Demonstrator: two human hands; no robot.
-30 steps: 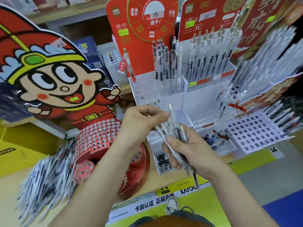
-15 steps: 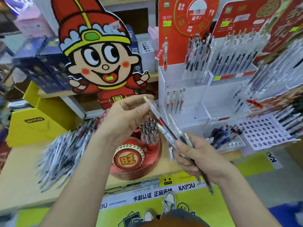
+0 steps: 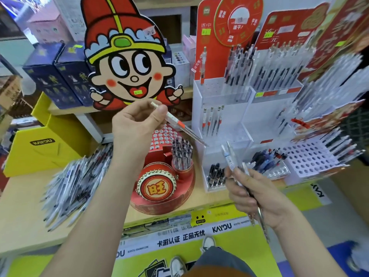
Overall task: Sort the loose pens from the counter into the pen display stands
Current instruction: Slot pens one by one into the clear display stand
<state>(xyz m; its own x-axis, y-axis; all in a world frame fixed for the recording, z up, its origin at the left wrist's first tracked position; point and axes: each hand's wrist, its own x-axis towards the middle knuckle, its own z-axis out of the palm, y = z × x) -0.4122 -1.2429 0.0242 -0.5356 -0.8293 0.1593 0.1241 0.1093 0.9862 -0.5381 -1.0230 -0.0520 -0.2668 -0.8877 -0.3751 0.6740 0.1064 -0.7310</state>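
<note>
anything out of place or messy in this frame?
Yes. A jumbled heap of loose pens sprawls across the counter at left, in no stand. At right, blue pens lie flat in a pile beside the white holed stand rather than standing upright in holes.

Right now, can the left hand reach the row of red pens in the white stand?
Probably yes. The left hand pinches a pen whose tip points at the white stand, and nothing sits between it and the red pens. The right hand, holding loose pens, is lower.
</note>
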